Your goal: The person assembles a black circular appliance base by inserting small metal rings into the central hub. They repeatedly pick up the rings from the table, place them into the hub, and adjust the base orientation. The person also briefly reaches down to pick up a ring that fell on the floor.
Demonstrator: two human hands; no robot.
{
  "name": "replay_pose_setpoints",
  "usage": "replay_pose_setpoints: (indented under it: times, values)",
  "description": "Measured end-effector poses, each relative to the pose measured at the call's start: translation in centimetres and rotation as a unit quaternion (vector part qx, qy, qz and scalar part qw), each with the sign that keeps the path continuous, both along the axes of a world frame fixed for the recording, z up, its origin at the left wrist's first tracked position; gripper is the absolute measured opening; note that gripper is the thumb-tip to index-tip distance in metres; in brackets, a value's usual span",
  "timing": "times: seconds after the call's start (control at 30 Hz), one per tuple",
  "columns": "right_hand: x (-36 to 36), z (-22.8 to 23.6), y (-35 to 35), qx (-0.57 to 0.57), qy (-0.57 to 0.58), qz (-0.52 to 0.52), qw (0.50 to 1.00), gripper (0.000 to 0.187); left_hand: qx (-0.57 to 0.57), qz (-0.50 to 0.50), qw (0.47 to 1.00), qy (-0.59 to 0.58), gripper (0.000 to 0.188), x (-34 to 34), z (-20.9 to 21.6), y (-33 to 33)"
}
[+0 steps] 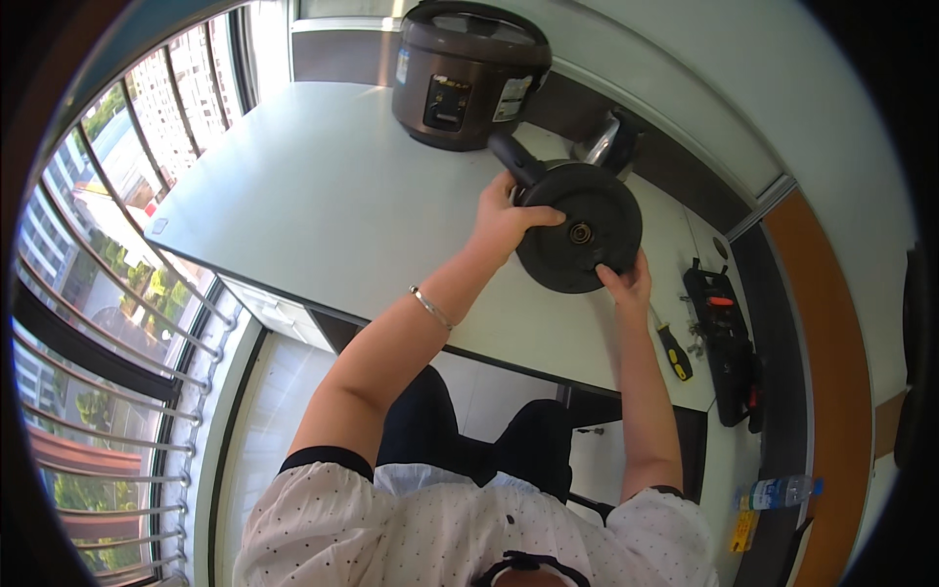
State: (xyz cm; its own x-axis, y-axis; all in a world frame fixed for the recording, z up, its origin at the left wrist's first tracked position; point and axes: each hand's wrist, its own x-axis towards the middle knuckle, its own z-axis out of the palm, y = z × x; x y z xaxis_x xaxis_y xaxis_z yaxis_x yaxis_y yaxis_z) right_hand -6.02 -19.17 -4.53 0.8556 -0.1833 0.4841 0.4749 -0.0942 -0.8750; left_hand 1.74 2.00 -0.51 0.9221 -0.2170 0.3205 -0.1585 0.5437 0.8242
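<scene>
The electric kettle (581,235) is held bottom-up over the tabletop (323,186), to the right of the rice cooker (469,64) and nearer the person (440,528). The left grip (501,223) pinches its edge beside the handle (514,158), thumb laid across the black underside; the right grip (629,282) pinches the far-side edge, thumb on the underside too. Most of the print I see is on the rice cooker: pale marks on its dark control panel (449,104), a white label (512,100) right of that, a bluish sticker (402,66) leftward, all too small to read. Well right of the rice cooker, nearer the person, lie a yellow-and-black screwdriver (675,352) and a blue-labelled bottle (778,493).
</scene>
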Motion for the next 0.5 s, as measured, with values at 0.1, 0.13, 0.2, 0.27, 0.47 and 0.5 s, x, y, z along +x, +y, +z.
replay_pose_setpoints:
  times: [0.1, 0.13, 0.2, 0.27, 0.47, 0.5]
  values:
    - [-0.37, 0.33, 0.37, 0.000, -0.009, 0.002, 1.000, 0.080, -0.005, 0.000, 1.000, -0.010, 0.054, -0.08, 0.32, -0.12]
    - [-0.35, 0.45, 0.40, -0.001, -0.011, 0.003, 1.000, 0.079, -0.004, 0.001, 1.000, -0.009, 0.054, -0.03, 0.26, -0.20]
    - [-0.49, 0.51, 0.59, 0.001, -0.013, 0.003, 1.000, 0.078, -0.003, 0.001, 1.000, -0.004, 0.053, -0.10, 0.33, -0.16]
    - [-0.57, 0.82, 0.87, 0.004, -0.002, 0.008, 1.000, 0.077, 0.000, -0.003, 1.000, 0.006, 0.053, -0.39, 0.69, 0.04]
    - [-0.66, 0.88, 0.99, 0.015, -0.008, 0.003, 1.000, 0.076, 0.001, -0.001, 1.000, -0.004, 0.051, -0.02, 0.30, -0.16]
    - [-0.61, 0.83, 0.91, 0.018, -0.012, 0.004, 1.000, 0.075, -0.001, -0.002, 1.000, -0.004, 0.052, -0.09, 0.34, -0.17]
